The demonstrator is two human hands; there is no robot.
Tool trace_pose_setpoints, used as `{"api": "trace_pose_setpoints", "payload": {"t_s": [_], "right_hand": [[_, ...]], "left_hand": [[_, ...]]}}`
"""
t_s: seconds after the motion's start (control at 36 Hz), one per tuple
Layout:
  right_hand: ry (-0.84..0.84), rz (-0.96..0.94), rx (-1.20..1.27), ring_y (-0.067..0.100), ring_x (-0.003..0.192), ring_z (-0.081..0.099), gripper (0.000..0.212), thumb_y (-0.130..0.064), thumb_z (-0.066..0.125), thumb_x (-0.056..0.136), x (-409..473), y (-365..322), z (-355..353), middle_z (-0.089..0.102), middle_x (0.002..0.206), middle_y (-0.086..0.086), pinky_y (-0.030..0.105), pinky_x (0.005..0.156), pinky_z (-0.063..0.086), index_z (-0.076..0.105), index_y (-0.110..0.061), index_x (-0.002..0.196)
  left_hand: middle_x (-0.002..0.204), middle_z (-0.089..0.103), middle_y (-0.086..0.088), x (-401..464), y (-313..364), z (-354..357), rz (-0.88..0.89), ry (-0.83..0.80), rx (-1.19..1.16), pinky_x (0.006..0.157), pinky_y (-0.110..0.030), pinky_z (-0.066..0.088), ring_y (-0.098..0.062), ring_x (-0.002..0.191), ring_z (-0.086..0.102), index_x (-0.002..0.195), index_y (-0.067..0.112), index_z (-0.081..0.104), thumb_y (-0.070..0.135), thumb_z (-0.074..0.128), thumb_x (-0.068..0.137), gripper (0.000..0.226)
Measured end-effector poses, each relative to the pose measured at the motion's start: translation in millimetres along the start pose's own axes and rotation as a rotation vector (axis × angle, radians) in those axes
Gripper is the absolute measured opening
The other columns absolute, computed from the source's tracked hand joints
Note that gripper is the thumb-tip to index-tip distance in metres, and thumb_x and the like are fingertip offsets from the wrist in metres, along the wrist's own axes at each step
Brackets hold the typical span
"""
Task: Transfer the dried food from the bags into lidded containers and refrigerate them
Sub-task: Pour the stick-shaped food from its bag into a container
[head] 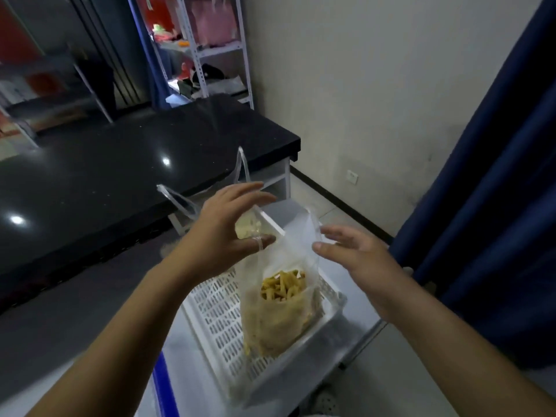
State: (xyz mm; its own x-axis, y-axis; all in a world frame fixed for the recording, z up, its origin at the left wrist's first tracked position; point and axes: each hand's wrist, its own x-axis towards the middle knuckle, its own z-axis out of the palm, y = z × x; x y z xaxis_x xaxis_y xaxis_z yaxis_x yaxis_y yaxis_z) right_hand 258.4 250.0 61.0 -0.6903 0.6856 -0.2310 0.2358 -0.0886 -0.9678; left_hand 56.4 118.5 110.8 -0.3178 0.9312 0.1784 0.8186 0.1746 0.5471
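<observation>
**Bag opening over basket: grip incomplete**

White slatted basket [216, 320] on pale surface; clear bag [279, 299] of yellow dried strips standing inside. Left hand [222, 233] spread, thumb hooked through a bag loop. Right hand [358, 260] open, fingertips at the film, holding nothing. Advised: pinch both mouth edges, part evenly, keep upright. Containers, refrigerator unseen; film edges blurred.

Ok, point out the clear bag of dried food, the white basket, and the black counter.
clear bag of dried food [279, 314], head view, its filled lower part.
white basket [219, 320], head view, its slotted floor.
black counter [120, 176], head view, its glossy top.
</observation>
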Motion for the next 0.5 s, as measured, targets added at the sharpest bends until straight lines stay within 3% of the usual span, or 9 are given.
{"api": "trace_pose_setpoints", "payload": {"t_s": [0.08, 0.19, 0.28, 0.39, 0.5], "right_hand": [[-0.109, 0.03, -0.001, 0.011, 0.127, 0.051, 0.021, -0.04, 0.07, 0.089, 7, -8, 3, 0.062, 0.128, -0.014, 0.033, 0.094, 0.046, 0.07, -0.045, 0.109], [-0.21, 0.028, -0.011, -0.005, 0.118, 0.05, 0.036, -0.053, 0.066, 0.075, 1, -20, 4, 0.063, 0.117, -0.031, 0.019, 0.085, 0.037, 0.068, -0.05, 0.111], [-0.208, 0.007, -0.047, -0.016, 0.119, 0.039, 0.043, -0.054, 0.062, 0.071, -3, -28, -1, 0.053, 0.122, -0.043, 0.018, 0.089, 0.033, 0.064, -0.054, 0.114], [-0.272, -0.045, -0.061, -0.023, 0.121, 0.041, 0.038, -0.046, 0.063, 0.074, -4, -34, -9, 0.052, 0.13, -0.038, 0.026, 0.099, 0.035, 0.068, -0.046, 0.112], [-0.25, 0.008, -0.046, -0.026, 0.115, 0.043, 0.044, -0.055, 0.065, 0.07, 2, -22, -28, 0.049, 0.128, -0.046, 0.021, 0.092, 0.037, 0.065, -0.053, 0.114]], "left_hand": [[0.158, 0.026, 0.021, 20, 1, 11, -0.014, -0.094, -0.026, 0.122, -0.054, 0.025, -0.005, 0.147, 0.018, 0.148, 0.048, 0.034, 0.041, 0.08, 0.08, 0.083], [0.16, 0.027, 0.017, 37, -7, 29, 0.025, -0.103, -0.115, 0.12, -0.05, 0.029, -0.006, 0.147, 0.022, 0.155, 0.044, 0.023, 0.048, 0.079, 0.075, 0.097], [0.161, 0.027, 0.017, 42, -12, 43, 0.027, -0.06, -0.163, 0.12, -0.049, 0.031, -0.006, 0.148, 0.024, 0.156, 0.042, 0.021, 0.041, 0.083, 0.076, 0.101], [0.16, 0.031, 0.014, 48, -10, 54, 0.024, 0.061, -0.193, 0.118, -0.049, 0.034, -0.006, 0.147, 0.028, 0.155, 0.038, 0.027, 0.056, 0.07, 0.081, 0.087], [0.155, 0.04, 0.009, 53, -7, 49, 0.028, 0.155, -0.131, 0.114, -0.057, 0.034, -0.014, 0.147, 0.031, 0.142, 0.036, 0.049, 0.05, 0.064, 0.088, 0.058]]}}
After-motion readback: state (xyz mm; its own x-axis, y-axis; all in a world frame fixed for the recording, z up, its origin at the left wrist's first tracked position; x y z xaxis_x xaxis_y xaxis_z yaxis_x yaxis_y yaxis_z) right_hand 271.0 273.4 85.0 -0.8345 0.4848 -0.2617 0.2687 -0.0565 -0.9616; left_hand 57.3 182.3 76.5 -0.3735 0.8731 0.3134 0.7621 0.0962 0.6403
